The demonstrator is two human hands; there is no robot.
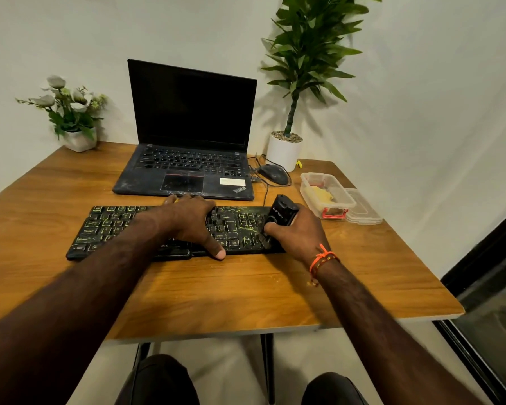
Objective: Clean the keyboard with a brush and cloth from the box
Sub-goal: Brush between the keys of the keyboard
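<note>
The keyboard [170,230] lies flat across the middle of the table [246,296], close to the front edge and just in front of the laptop [187,159], its keys smeared with yellowish dust. It looks light and stiff, a thin plastic slab that would slide on the smooth wood unless pinned; the keycaps are the delicate part, so I would hold it by the frame, not the keys.

The left hand [192,220] rests palm down over the centre of it, fingers laid straight over the back edge and the thumb hooked at the near edge, which seems to steady it.

The right hand [300,232] curls its fingers and thumb round a small black brush [284,213] held at the keyboard's right end. Its bristles are hidden, so whether they touch the keys I cannot tell. The brush looks hard, light and easy to grip by its body.

Towards the right edge of the table stands the open clear box [326,194], something yellow inside that is likely the cloth [322,194], soft and limp, with the lid [362,209] touching its right side.
</note>
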